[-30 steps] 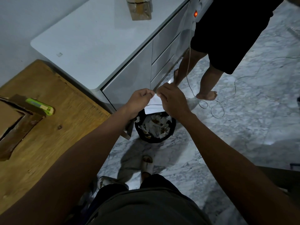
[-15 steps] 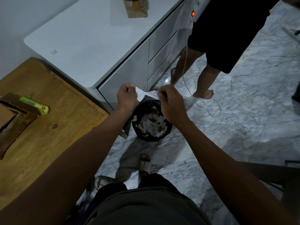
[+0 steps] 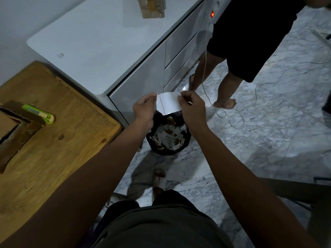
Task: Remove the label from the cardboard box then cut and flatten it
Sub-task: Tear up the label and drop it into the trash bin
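Now, at nine o'clock, the cardboard box (image 3: 10,126) lies on the wooden table (image 3: 59,151) beside a green cutter (image 3: 38,114). At centre, the left hand (image 3: 144,109) and right hand (image 3: 191,109) each pinch an end of the white label (image 3: 168,103), held stretched above the black bin (image 3: 168,136) of paper scraps.

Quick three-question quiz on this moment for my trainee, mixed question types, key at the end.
1. True or false: the label is held by both hands, left hand and right hand.
2. What lies directly below the label? A) bin B) wooden table C) white cabinet
3. Fill in: the green cutter lies on the wooden ____.

Key: 1 true; 2 A; 3 table.
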